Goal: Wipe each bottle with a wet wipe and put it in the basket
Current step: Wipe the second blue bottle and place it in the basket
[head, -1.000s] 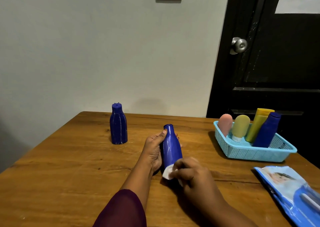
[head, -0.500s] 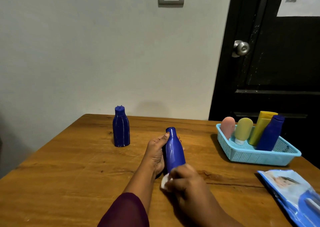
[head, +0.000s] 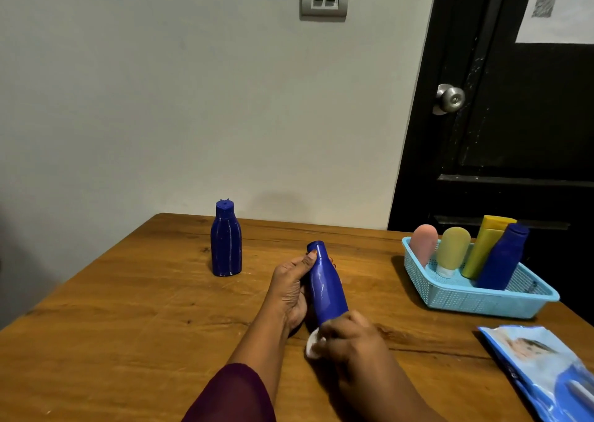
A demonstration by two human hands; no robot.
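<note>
Blue bottle tilted over bench middle, left grip wrapped round it, right grip pinching wet wipe against its base: wiping step. Next probably calls for finishing the rub, then carrying it right into basket

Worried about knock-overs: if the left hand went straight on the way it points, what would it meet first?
Likely nothing on the table: the left hand, gripping the held bottle, aims between the standing bottle and the basket, toward the wall. Depth is unclear.
</note>
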